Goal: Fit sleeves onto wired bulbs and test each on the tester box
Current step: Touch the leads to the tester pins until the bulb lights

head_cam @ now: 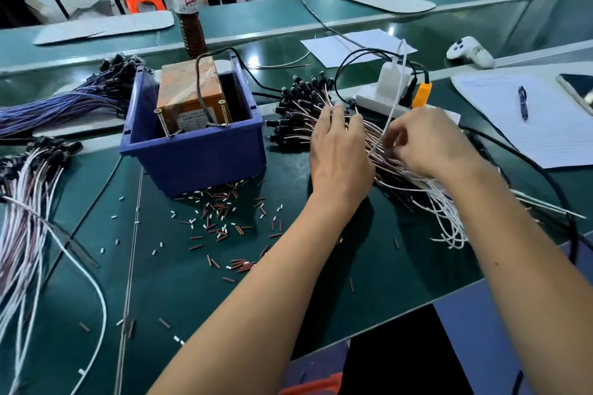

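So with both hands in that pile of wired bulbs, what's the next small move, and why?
Probably draw one lead free: the right hand pinches wires in the wired bulb pile while the left hand rests flat on it. The loose sleeves lie untouched nearby.

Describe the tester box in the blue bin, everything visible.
The tester box is an orange-brown block, its top wrapped in glossy tape, with a printed white label on its near face. It sits upright inside the blue bin, against the far wall, tilted slightly. Two long brass-coloured screws stand at its near corners, their tips down by the bin floor. A dark cable loops over its top and down the front. Neither hand touches it.
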Demonstrator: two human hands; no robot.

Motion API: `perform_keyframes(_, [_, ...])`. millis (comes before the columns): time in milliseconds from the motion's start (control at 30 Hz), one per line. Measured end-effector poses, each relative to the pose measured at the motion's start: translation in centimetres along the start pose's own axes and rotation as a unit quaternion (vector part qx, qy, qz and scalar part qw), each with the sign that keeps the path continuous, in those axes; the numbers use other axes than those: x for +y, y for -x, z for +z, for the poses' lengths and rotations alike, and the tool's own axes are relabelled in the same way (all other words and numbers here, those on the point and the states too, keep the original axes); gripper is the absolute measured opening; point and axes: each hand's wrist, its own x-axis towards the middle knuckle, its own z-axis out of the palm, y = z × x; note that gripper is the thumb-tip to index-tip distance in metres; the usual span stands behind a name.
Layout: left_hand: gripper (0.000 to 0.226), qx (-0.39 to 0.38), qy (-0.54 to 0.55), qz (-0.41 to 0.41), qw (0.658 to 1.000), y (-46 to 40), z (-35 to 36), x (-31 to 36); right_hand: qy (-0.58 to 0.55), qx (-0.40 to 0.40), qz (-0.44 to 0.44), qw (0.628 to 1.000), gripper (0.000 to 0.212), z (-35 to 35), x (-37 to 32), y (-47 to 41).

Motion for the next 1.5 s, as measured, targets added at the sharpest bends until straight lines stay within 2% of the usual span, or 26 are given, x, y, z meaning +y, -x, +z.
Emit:
perform_keyframes(67, [0.072,0.002,-0.011,0.042,0.999,0.0,0.1,-0.1,-0.019,0.044,-0.034,0.998,0.018,1.2,-0.3,0.0])
perform_keyframes(133, [0.078,-0.034,-0.017,0.075,0.996,-0.1,0.3,-0.4,-0.023,0.080,-0.070,0.994,0.016,2.0,-0.3,-0.1])
perform_keyframes(300, [0.058,-0.078,-0.075,0.079,0.991,-0.5,0.3,-1.1,-0.033,0.127,-0.115,0.985,0.025,3.1,0.1,0.1])
perform_keyframes(367, [0.057,-0.069,-0.076,0.056,0.993,-0.4,0.5,-1.2,-0.025,0.130,-0.112,0.985,0.021,3.3,0.0,0.1])
perform_keyframes(433, [0.067,-0.074,-0.083,0.038,0.993,-0.1,0.9,-0.9,-0.022,0.118,-0.095,0.988,0.013,3.2,0.1,0.0])
perform_keyframes(533, [0.079,-0.104,-0.089,0.020,0.990,0.2,1.4,-0.5,-0.026,0.071,-0.044,0.996,0.003,2.2,0.1,0.1])
perform_keyframes(600, [0.080,-0.110,-0.071,0.017,0.991,0.2,1.0,-0.4,-0.034,0.081,-0.015,0.996,0.003,1.1,-0.2,0.4])
perform_keyframes(667, [0.076,-0.073,-0.012,0.029,0.997,0.4,-0.1,-0.4,-0.044,0.159,-0.007,0.986,0.005,0.0,-0.9,0.6])
perform_keyframes(767, [0.049,0.036,0.137,0.024,0.990,1.8,-2.9,-1.1,-0.099,0.258,-0.042,0.960,0.011,-0.9,-3.8,1.2])
perform_keyframes(833, [0.029,0.104,0.188,-0.004,0.977,3.1,-5.1,-2.5,-0.151,0.265,-0.093,0.948,0.010,-0.8,-6.4,1.7])
perform_keyframes(1000, [0.015,0.245,0.256,-0.003,0.935,8.0,-9.8,-8.2,-0.286,0.233,-0.210,0.905,0.008,1.4,-13.8,4.3])
perform_keyframes(1100, [0.020,0.331,0.224,-0.112,0.910,10.3,-12.2,-12.8,-0.323,0.173,-0.290,0.884,0.007,3.3,-18.9,6.1])
perform_keyframes(1200, [0.021,0.350,0.100,-0.276,0.890,11.6,-14.2,-18.6,-0.291,0.031,-0.350,0.890,0.006,5.5,-23.4,7.2])
perform_keyframes(1267, [0.017,0.305,0.005,-0.377,0.874,12.5,-15.0,-22.5,-0.262,-0.048,-0.379,0.886,0.006,7.0,-26.1,8.1])
perform_keyframes(1333, [0.030,0.232,-0.039,-0.450,0.862,13.2,-15.3,-25.1,-0.247,-0.087,-0.390,0.883,0.007,8.2,-28.3,8.5])
perform_keyframes(1433, [0.062,0.135,-0.048,-0.527,0.838,14.2,-15.1,-27.5,-0.216,-0.113,-0.361,0.900,0.011,9.7,-31.6,8.7])
perform_keyframes(1500, [0.059,0.115,-0.044,-0.547,0.828,14.5,-15.0,-28.6,-0.179,-0.136,-0.340,0.913,0.017,10.6,-33.3,8.8])
